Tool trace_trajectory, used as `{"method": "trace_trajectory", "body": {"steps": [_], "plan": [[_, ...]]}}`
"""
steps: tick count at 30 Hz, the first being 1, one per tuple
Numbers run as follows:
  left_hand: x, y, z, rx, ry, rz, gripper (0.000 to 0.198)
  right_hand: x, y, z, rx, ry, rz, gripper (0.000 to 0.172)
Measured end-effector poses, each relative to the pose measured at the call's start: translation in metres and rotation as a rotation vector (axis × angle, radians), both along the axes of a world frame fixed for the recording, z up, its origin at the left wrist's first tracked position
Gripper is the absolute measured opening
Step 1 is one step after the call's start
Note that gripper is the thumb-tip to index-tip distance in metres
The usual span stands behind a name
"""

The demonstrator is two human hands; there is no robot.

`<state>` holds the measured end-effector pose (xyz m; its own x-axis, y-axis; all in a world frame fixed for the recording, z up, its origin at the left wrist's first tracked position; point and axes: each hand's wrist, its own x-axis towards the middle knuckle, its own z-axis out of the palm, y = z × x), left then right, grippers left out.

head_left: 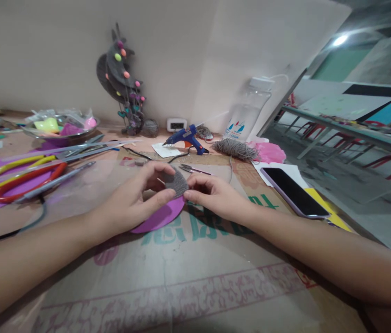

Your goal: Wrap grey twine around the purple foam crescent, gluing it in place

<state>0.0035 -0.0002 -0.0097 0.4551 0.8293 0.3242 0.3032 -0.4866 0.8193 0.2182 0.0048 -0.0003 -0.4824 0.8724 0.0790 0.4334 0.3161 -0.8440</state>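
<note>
Between my two hands is a small grey piece [178,184] with a ribbed, yarn-like surface. My left hand [147,194] curls around its left side, thumb in front and fingers behind. At its right edge my right hand [209,192] pinches with thumb and fingertips; any loose strand there is too small to make out. Under the left hand lies a flat purple rounded sheet [162,216], partly covered by that hand. A pair of pointed tweezers or small scissors [195,170] lies just behind the hands.
Behind stand a blue glue gun [190,138], a grey yarn skein [235,149], a clear bottle [249,108] and a small clock [176,124]. Scissors with yellow and red handles [29,185] and a bowl [77,137] are left. A phone [292,192] lies right.
</note>
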Motion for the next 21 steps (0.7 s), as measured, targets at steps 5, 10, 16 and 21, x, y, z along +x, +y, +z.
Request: {"method": "trace_trajectory", "body": {"steps": [5,10,16,21], "plan": [[0.0,0.0,0.009,-0.005,0.079,0.101,0.025,0.0,0.001,-0.001,-0.017,0.051,-0.018,0.02],[-0.001,0.0,0.014,0.074,0.273,0.08,0.039,0.0,0.0,0.0,-0.036,0.088,-0.039,0.019],[-0.001,0.006,0.006,0.05,0.331,0.099,0.045,-0.001,-0.002,0.002,-0.009,0.097,-0.019,0.017],[0.0,0.009,0.006,-0.086,0.211,0.098,0.04,-0.001,-0.002,0.002,0.043,0.048,-0.004,0.017]]}}
